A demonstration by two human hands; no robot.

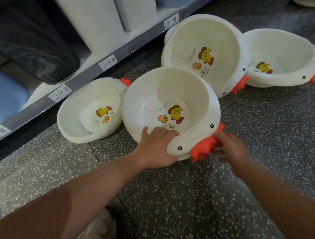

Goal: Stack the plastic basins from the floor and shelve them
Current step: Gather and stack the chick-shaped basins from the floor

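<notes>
Several white plastic basins with chicken prints and red comb handles lie on the speckled floor. The nearest basin (170, 101) is tilted toward me. My left hand (155, 147) grips its near rim, fingers inside. My right hand (229, 147) holds its red comb handle (204, 146). A smaller basin (88, 111) rests to its left against the shelf base. A large basin (204, 46) leans behind it, and another basin (281, 57) sits at the far right.
A low shelf (90, 71) with price tags runs diagonally at the left, holding white bins (96, 23), a black bin (30, 39) and a blue tub (5, 92). My shoe (101, 228) shows at the bottom. Bare floor lies at the right and front.
</notes>
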